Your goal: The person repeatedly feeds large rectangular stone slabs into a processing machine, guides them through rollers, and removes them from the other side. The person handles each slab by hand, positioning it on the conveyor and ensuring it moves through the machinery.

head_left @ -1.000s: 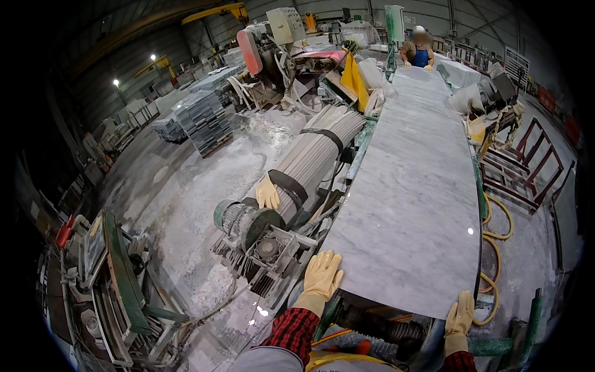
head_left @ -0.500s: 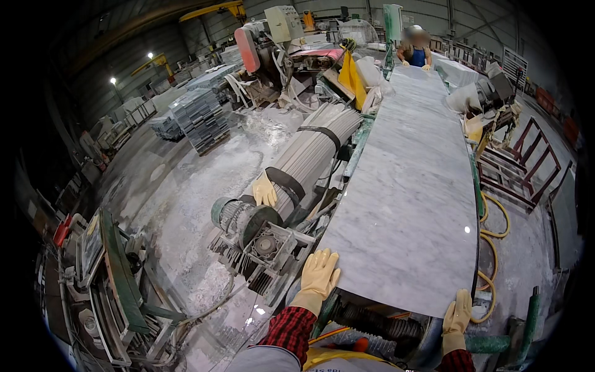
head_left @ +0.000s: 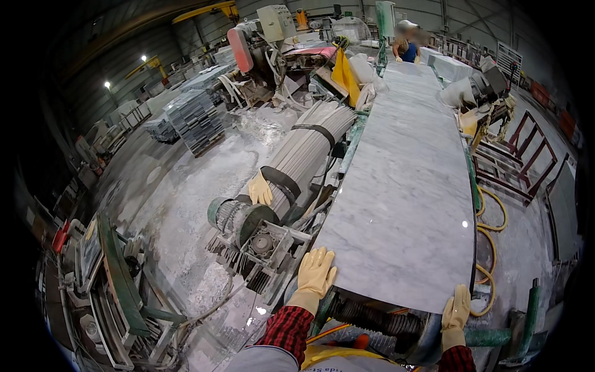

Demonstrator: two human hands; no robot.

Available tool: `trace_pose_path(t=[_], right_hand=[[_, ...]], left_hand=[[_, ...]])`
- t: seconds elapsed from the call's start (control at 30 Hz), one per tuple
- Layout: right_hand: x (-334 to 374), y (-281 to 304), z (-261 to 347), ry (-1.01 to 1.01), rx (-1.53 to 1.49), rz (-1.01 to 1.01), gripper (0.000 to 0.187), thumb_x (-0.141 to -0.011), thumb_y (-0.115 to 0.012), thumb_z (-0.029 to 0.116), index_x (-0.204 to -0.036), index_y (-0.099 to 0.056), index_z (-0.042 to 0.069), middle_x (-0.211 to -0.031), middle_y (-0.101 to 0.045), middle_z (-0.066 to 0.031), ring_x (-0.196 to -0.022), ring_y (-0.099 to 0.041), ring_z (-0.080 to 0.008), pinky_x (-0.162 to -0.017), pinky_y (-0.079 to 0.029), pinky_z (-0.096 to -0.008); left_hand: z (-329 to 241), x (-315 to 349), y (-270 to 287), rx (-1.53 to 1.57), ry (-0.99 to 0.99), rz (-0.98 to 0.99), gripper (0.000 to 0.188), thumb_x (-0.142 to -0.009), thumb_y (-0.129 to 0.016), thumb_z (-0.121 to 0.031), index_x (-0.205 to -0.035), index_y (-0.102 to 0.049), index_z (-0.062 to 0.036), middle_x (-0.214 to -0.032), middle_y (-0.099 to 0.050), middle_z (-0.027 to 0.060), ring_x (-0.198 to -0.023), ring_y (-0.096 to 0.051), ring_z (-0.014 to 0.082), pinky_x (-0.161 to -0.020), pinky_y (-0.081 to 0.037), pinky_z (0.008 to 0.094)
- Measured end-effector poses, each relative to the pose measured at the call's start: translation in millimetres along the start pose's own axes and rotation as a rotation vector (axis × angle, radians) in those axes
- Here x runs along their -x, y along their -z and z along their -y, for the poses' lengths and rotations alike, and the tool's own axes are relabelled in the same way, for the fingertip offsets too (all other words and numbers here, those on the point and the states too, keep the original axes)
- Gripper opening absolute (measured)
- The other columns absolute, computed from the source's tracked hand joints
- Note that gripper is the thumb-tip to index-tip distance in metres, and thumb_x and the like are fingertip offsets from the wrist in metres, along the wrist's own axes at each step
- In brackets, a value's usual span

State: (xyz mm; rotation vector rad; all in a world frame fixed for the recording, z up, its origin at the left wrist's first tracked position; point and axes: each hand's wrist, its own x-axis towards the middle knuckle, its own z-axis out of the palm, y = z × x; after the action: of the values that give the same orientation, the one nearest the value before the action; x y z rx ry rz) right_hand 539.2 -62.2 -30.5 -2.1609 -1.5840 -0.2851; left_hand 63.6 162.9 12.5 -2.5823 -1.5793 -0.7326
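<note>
Firstly, at left, a motor [head_left: 232, 215] stands near a loose glove [head_left: 260, 188] on a strapped bundle of pale strips [head_left: 312, 141]. Next, the person's gloved left hand [head_left: 315, 273] lies, fingers extended, at the near left corner of a long grey stone slab [head_left: 403, 186], set lengthwise above a dark roller [head_left: 378, 321]; a co-worker [head_left: 407, 51] stands at its far end. The gloved right hand [head_left: 457, 307], well apart from the left, has fingers straight at the near right corner. Neither hand appears closed round the stone; any hold underneath is hidden. Rightmost, a yellow hose [head_left: 494, 263] loops beside it. Uneven force at the corners could skew the slab; its smooth face could let gloves slip; fingers beneath could be pinched.
</note>
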Motion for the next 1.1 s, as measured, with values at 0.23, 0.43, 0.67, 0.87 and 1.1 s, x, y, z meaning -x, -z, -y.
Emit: trace_pose_path(t=[0.23,0.43,0.67,0.87,1.1], right_hand=[[7,-9,-9,0.012,0.026,-0.025,0.046,-0.104,-0.057,0.009,-0.149,-0.06,0.0,-0.155,-0.056,-0.0259,-0.145,-0.05,-0.0473,-0.124,-0.038,-0.0546],[8,-5,-5,0.025,0.016,-0.033,0.047,-0.104,-0.058,0.009,-0.15,-0.06,0.002,-0.157,-0.056,-0.0238,-0.145,-0.051,-0.0465,-0.124,-0.039,-0.0541],[11,-5,-6,0.019,0.015,-0.04,0.046,-0.105,-0.058,0.01,-0.15,-0.06,0.003,-0.156,-0.057,-0.0236,-0.145,-0.051,-0.0463,-0.124,-0.039,-0.0542],[12,-2,-2,0.012,0.013,-0.03,0.046,-0.105,-0.058,0.01,-0.15,-0.06,0.002,-0.156,-0.057,-0.0243,-0.145,-0.051,-0.0468,-0.124,-0.039,-0.0548],[14,2,1,0.015,0.016,-0.036,0.046,-0.104,-0.058,0.011,-0.149,-0.061,0.001,-0.155,-0.058,-0.0254,-0.143,-0.052,-0.0477,-0.123,-0.039,-0.0558]], left_hand=[[-2,3,-1,-0.014,0.004,-0.006,0.053,-0.098,-0.069,-0.035,-0.145,-0.058,-0.0123,-0.151,-0.059,0.0162,-0.142,-0.052,0.0397,-0.122,-0.038,0.0536],[-3,6,1,0.005,0.025,0.0,0.053,-0.099,-0.07,-0.032,-0.146,-0.059,-0.012,-0.152,-0.058,0.0186,-0.142,-0.052,0.042,-0.123,-0.037,0.0538],[-2,8,0,-0.014,0.019,0.002,0.054,-0.099,-0.067,-0.038,-0.146,-0.058,-0.013,-0.153,-0.058,0.0162,-0.143,-0.051,0.0397,-0.124,-0.036,0.0533],[0,13,-2,-0.027,0.024,-0.014,0.053,-0.099,-0.068,-0.037,-0.145,-0.059,-0.013,-0.153,-0.059,0.016,-0.142,-0.053,0.0396,-0.124,-0.037,0.0533],[-2,14,3,-0.022,0.021,-0.002,0.053,-0.099,-0.069,-0.036,-0.145,-0.059,-0.0128,-0.152,-0.059,0.0167,-0.141,-0.053,0.0397,-0.123,-0.037,0.0533]])
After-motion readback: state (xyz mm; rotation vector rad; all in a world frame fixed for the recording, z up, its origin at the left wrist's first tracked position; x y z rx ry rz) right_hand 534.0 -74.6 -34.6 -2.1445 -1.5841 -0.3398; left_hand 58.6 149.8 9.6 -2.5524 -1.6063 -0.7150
